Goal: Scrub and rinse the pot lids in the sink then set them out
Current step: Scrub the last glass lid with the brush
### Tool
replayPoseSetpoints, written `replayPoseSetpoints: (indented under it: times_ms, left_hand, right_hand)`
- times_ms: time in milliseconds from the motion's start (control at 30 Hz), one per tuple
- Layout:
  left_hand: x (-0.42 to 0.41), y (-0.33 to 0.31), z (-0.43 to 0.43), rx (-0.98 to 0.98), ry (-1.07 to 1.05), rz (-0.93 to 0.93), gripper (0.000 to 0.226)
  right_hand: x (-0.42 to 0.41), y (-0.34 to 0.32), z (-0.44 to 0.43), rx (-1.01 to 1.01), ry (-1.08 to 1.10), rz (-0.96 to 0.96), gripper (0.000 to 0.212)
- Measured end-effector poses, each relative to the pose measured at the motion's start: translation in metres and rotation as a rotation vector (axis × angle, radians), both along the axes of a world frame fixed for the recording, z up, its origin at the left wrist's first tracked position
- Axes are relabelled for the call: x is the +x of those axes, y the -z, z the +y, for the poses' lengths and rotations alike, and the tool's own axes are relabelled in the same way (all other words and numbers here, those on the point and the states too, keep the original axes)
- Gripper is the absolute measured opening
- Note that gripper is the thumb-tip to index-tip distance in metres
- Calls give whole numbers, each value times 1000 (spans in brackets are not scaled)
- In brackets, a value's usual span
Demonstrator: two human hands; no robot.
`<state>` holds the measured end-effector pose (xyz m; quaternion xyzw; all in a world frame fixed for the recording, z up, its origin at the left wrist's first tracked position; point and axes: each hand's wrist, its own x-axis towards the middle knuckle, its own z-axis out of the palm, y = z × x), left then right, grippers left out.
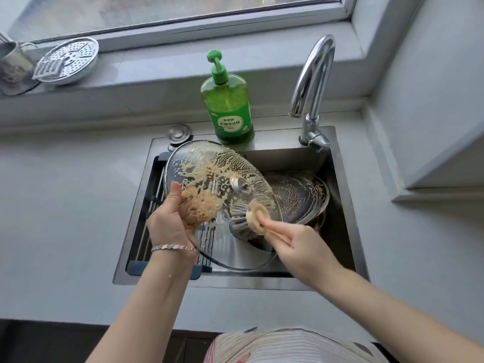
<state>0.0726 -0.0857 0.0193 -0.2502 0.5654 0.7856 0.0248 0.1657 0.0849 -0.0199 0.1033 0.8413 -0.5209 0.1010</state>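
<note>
Head camera looks down at a steel sink (343,195) set in a grey desk (65,205). A window (183,9) runs along the wall past the far side of the sink. Right behind the sink stands a green soap bottle (227,106). A shiny bent tap (313,82) rises from the sink's back right corner, and a round steel cap (179,133) sits at its back left corner. Far off to the back left of the sink, a round steel plate with holes (68,60) and a metal cup (13,64) lie on the window ledge (157,72). A rack (154,205) lies across the left part of the sink. Over the sink a big glass lid (209,163) is held tilted. It has a steel knob in the middle and is smeared with brownish foam and bubbles. The left hand (170,218), with a bracelet (174,248) on its wrist, grips the lid's left edge, thumb on the near side and fingers curled behind the glass. The right hand (303,247) pinches a pale round scrubber (258,216), its fingers held close together, and presses it on the lid's right part. A second glass lid (298,195), foamy too, leans inside the sink on its right side.
</note>
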Motion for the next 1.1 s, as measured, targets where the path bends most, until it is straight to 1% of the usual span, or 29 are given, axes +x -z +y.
replayPoseSetpoints:
  times_ms: [100, 133, 233, 267, 300, 367, 400, 433, 533, 567, 600, 667, 700, 733, 767, 833, 867, 900, 933, 1000, 1033, 1067, 1100]
  left_hand:
    - [2, 0, 5, -29, -2, 2, 26]
    - [4, -1, 8, -55, 7, 11, 25]
    - [7, -4, 17, -136, 6, 23, 30]
    - [8, -4, 17, -144, 0, 10, 30]
    - [9, -4, 17, -141, -4, -8, 30]
    - [11, -3, 17, -125, -1, -33, 29]
    - [12, -3, 18, -129, 10, -41, 30]
    - [14, -3, 19, -139, 14, -49, 30]
    - [14, 0, 19, -159, -6, -79, 30]
    - [14, 1, 19, -162, -13, -88, 31]
    - [14, 2, 17, -161, -21, -89, 31]
    - [15, 3, 18, -162, -19, -82, 32]
    - [16, 4, 19, -161, -9, -82, 32]
    - [16, 4, 19, -158, -2, -87, 31]
    - [14, 4, 18, -146, -2, -104, 32]
    - [9, 9, 13, -64, -29, -174, 32]
    - [7, 13, 9, -18, -49, -210, 33]
    - [5, 16, 7, 14, -67, -229, 33]
    - [5, 18, 5, 30, -81, -232, 32]
    - [3, 20, 3, 56, -97, -230, 29]
    - [2, 20, 4, 74, -100, -226, 28]
    - [0, 18, 3, 91, -99, -222, 28]
    - [-2, 17, 4, 101, -100, -220, 28]
  right_hand:
    - [-8, 9, 15, 28, 118, -91, 35]
    - [-6, 6, 12, 39, 109, -67, 36]
    - [8, -12, -17, 15, -71, 140, 41]
    - [8, -16, -20, 23, -102, 159, 41]
    - [1, -15, -14, 55, -92, 143, 39]
    - [-20, -8, 7, 100, 46, 53, 37]
    - [-25, -7, 12, 124, 67, 38, 38]
    - [-23, -9, 10, 130, 34, 55, 38]
    - [1, -28, -22, 183, -230, 179, 42]
    - [3, -29, -24, 178, -265, 189, 43]
    - [-3, -28, -20, 192, -235, 176, 41]
    - [-28, -16, 1, 207, -72, 101, 38]
    - [-35, -12, 8, 212, -30, 86, 39]
    - [-33, -11, 8, 227, -44, 106, 40]
    - [-26, -15, 2, 254, -103, 146, 41]
    - [-2, -21, -15, 339, -245, 317, 43]
    - [11, -24, -20, 339, -309, 327, 44]
    - [16, -21, -19, 350, -322, 325, 43]
    - [12, -9, -11, 350, -274, 268, 41]
    - [-4, 10, 14, 243, -106, 127, 38]
    - [-8, 16, 22, 216, -52, 133, 37]
    - [-6, 17, 22, 233, -39, 185, 38]
    - [-4, 10, 14, 282, -98, 252, 39]
